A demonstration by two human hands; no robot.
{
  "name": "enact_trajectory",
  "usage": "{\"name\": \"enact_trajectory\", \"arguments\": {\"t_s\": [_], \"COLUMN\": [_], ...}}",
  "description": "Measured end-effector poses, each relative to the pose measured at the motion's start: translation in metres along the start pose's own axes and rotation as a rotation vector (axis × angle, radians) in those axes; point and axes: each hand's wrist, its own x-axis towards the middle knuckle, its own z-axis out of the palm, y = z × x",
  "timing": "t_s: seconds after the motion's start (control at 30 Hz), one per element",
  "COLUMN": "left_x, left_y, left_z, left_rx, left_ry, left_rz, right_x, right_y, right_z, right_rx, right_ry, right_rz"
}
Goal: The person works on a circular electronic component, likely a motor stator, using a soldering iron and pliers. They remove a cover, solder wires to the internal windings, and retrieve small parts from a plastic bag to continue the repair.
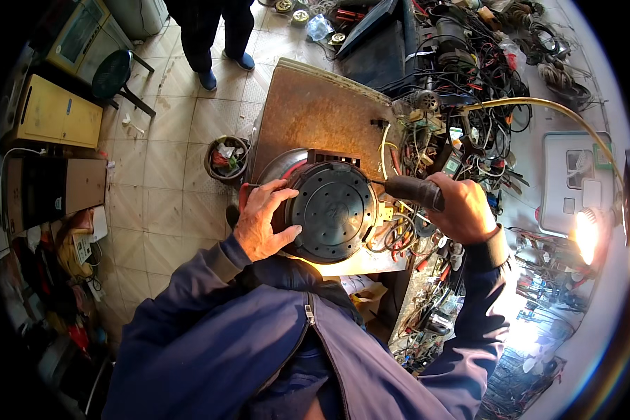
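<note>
A round black plastic base (332, 211) with several small holes faces up on the table. It looks like the underside of a small appliance. My left hand (264, 218) rests at its left rim, thumb and fingers spread apart. On the right, my right hand (464, 210) is closed around a tool with a thick dark brown handle (414, 191). That handle points left, and a thin dark shaft seems to run from it to the upper right rim of the base. Its tip cannot be made out. Behind the base shows part of a shiny metal rim (281, 165).
The brown worn tabletop (322, 105) extends beyond the base. Tangled cables (462, 77) and tools crowd the right side. A lit bulb (586, 234) hangs from a bent arm at far right. A waste bin (227, 158) and a dark stool (113, 75) stand left. Another person (210, 35) stands beyond.
</note>
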Motion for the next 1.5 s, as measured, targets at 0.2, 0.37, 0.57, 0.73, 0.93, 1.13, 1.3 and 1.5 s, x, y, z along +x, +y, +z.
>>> {"name": "enact_trajectory", "arguments": {"t_s": [0.2,0.37,0.57,0.73,0.93,1.13,1.3,1.5], "left_x": [0.009,0.026,0.026,0.021,0.021,0.02,0.021,0.023], "left_y": [-0.001,0.008,-0.004,-0.012,-0.01,-0.015,-0.017,-0.019], "left_z": [-0.005,-0.006,0.007,0.01,0.01,0.01,0.012,0.012], "left_rx": [0.022,-0.024,-0.022,-0.005,-0.032,-0.03,-0.043,-0.022], "left_ry": [0.009,-0.007,0.029,0.031,0.029,0.037,0.026,0.045], "left_rz": [0.047,0.021,0.015,0.032,-0.001,0.014,0.013,0.016], "right_x": [-0.004,0.003,0.023,0.037,0.044,0.05,0.063,0.064], "right_y": [-0.008,-0.037,-0.067,-0.074,-0.074,-0.079,-0.071,-0.102], "right_z": [-0.009,-0.01,0.008,0.016,0.019,0.015,0.004,0.001], "right_rx": [0.212,0.301,0.308,0.268,0.244,0.314,0.379,-0.089], "right_ry": [0.094,0.133,0.097,0.084,0.035,0.019,-0.049,0.073], "right_rz": [-0.037,-0.076,-0.179,-0.204,-0.171,-0.098,-0.052,-0.334]}}
